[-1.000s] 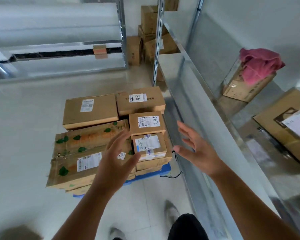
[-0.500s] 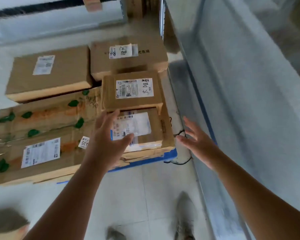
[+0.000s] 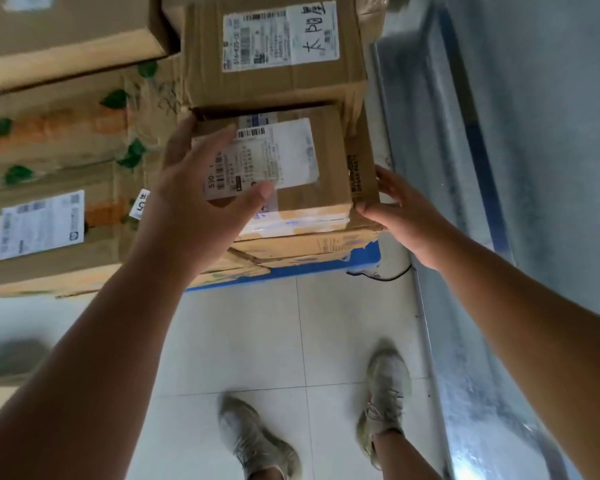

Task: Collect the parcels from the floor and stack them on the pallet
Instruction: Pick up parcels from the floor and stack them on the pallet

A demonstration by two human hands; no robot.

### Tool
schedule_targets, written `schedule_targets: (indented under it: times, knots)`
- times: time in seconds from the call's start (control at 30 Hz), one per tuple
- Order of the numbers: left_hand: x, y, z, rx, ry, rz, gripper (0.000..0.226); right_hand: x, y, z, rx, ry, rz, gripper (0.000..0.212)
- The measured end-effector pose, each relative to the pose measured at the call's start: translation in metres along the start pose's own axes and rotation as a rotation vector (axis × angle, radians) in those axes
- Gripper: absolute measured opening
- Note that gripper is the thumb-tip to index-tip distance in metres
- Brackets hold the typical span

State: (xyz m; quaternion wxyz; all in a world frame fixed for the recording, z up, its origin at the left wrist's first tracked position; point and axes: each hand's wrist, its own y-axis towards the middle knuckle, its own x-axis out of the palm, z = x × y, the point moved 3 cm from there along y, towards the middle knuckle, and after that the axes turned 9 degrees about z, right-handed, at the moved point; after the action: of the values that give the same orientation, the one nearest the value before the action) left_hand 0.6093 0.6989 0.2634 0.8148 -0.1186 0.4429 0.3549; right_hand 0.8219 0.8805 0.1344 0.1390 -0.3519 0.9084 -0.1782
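A small brown parcel (image 3: 326, 168) with a white label lies on top of the stack at the near right corner of the blue pallet (image 3: 326, 266). My left hand (image 3: 201, 188) rests spread over its top left part, with the thumb on the label. My right hand (image 3: 402, 209) touches the parcel's right side and near corner with its fingertips, fingers apart. The parcel still rests on the flat boxes under it. Behind it sits a larger labelled parcel (image 3: 278, 81). Long flat cartons with green leaf prints (image 3: 66, 140) fill the pallet's left side.
A metal shelf unit (image 3: 499, 168) runs close along the right of the pallet. A black cable (image 3: 385, 275) lies on the tiled floor by the pallet corner. My shoes (image 3: 257, 441) stand just in front. A blurred brown shape (image 3: 11, 362) lies at the lower left.
I have bent closer and the view has tilted down. Both hands have moved forward from mid-air onto the small parcel, the left on its top, the right against its side.
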Motion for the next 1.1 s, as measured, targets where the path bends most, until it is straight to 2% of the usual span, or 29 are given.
schedule_targets:
  times: [0.1,0.37,0.7,0.8,0.9,1.0,1.1]
  knots:
    - [-0.004,0.001,-0.006,-0.006,0.008,0.007,0.074,0.005,0.003,-0.005,0.003,-0.022,-0.005,0.054]
    - [-0.013,0.002,-0.025,-0.017,0.034,0.007,0.079,0.025,0.005,-0.015,-0.01,-0.024,0.0,0.05]
    - [-0.01,-0.003,-0.024,-0.029,-0.002,0.016,0.085,0.022,0.001,-0.014,-0.031,-0.066,-0.018,0.062]
    - [-0.014,0.001,-0.028,-0.027,0.005,0.045,0.091,0.015,-0.003,-0.031,-0.079,-0.094,0.1,0.068]
    - [-0.02,0.014,-0.036,-0.021,0.016,0.077,0.102,0.016,-0.005,-0.067,-0.264,-0.054,0.16,0.075]
    - [-0.021,0.034,-0.043,-0.069,-0.047,0.012,0.108,0.027,0.001,-0.101,-0.379,-0.046,0.093,0.09]
    - [-0.014,0.043,-0.046,-0.104,-0.126,-0.068,0.108,0.04,0.01,-0.115,-0.371,-0.139,-0.002,0.104]
